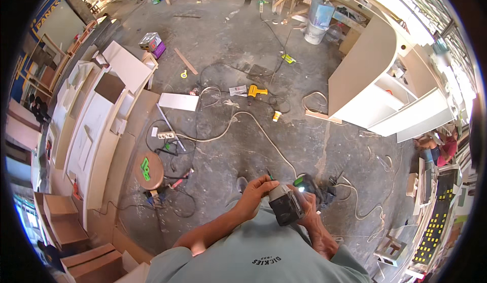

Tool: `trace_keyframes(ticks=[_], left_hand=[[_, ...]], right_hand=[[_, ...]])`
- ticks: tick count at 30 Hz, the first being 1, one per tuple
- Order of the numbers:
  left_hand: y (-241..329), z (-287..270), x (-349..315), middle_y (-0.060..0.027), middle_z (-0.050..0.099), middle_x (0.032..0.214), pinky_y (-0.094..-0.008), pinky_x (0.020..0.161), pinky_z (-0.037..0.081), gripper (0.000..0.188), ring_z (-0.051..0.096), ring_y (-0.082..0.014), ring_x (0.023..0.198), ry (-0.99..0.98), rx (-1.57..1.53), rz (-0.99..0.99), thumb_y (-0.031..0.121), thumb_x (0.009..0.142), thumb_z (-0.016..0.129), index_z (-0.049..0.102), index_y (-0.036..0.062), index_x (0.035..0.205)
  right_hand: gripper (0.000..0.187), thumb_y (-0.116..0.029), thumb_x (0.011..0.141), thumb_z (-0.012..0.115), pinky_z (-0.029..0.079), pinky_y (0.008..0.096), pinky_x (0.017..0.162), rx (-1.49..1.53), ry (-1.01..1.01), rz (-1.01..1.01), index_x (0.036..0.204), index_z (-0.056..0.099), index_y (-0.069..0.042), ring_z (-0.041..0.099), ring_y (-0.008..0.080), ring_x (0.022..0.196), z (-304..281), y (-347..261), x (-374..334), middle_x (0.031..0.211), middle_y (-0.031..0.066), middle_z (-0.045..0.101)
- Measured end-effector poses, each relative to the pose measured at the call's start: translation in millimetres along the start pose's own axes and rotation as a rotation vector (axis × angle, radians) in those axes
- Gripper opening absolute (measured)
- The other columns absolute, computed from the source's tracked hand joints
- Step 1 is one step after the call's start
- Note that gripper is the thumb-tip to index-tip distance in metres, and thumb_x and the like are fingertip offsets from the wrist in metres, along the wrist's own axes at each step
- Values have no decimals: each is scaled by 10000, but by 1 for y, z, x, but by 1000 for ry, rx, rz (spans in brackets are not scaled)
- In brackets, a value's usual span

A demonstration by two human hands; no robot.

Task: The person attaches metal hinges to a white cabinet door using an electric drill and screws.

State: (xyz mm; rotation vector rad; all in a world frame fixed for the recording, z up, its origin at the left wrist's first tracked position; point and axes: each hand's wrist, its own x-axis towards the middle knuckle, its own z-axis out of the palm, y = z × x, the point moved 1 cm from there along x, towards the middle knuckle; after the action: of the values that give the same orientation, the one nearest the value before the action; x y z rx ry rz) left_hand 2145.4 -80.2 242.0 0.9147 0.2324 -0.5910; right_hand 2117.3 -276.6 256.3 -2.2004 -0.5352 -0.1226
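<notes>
In front of my chest my right hand [309, 209] is wrapped round a green-and-black cordless drill [301, 181], its small light glowing white. The drill's boxy dark battery [285, 208] points back toward my shirt. Beside the battery's far left edge my left hand [255, 194] is closed in a pinch, thumb and fingers together. A thin dark tip shows just above those fingers; what it belongs to is hidden. Part of the drill's handle is covered by my right hand.
Cables and a power strip [165, 135] lie on the concrete floor, with a yellow tool [257, 90] ahead. White cabinet parts [104, 115] stand left, a curved cabinet [365, 75] right. A round stool [148, 171] is near left; a person [445, 148] sits far right.
</notes>
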Motion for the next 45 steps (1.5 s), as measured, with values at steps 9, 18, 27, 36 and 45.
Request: trace_keyframes(ticks=[9, 18, 27, 36, 45], left_hand=[[143, -90, 189, -19, 693, 950, -269, 818, 488, 207, 637, -101, 857, 2, -50, -99, 243, 971, 645, 683, 49, 1030], [359, -165, 364, -35, 699, 984, -268, 814, 492, 210, 645, -112, 873, 163, -94, 15, 233, 981, 643, 680, 40, 1053], [523, -260, 490, -59, 712, 1003, -285, 803, 505, 192, 658, -136, 887, 248, -360, 195, 207, 979, 650, 679, 31, 1052], [721, -402, 663, -38, 694, 985, -283, 834, 501, 192, 648, -131, 899, 260, -215, 4, 229, 980, 654, 670, 46, 1035], [931, -479, 821, -42, 695, 1004, -294, 832, 493, 231, 639, -140, 909, 49, -176, -71, 256, 984, 644, 682, 51, 1084]], right_hand=[[868, -171, 641, 798, 563, 385, 776, -31, 33, 103, 1441, 496, -24, 720, 315, 933, 49, 78, 228, 1175, 146, 700], [892, -185, 629, 800, 558, 389, 833, 36, -208, -82, 1459, 493, -76, 700, 319, 1003, 62, 151, 550, 1211, 148, 684], [853, -205, 664, 777, 562, 406, 804, 25, -442, -301, 1456, 480, -99, 692, 324, 983, 126, 203, 819, 1148, 104, 692], [739, -188, 709, 737, 559, 414, 767, -30, -466, -160, 1407, 509, -107, 695, 338, 944, 213, 250, 1069, 1126, 113, 695], [678, -176, 694, 767, 563, 418, 707, -21, -210, 25, 1339, 564, -127, 695, 351, 848, 252, 261, 1299, 1010, 110, 707]])
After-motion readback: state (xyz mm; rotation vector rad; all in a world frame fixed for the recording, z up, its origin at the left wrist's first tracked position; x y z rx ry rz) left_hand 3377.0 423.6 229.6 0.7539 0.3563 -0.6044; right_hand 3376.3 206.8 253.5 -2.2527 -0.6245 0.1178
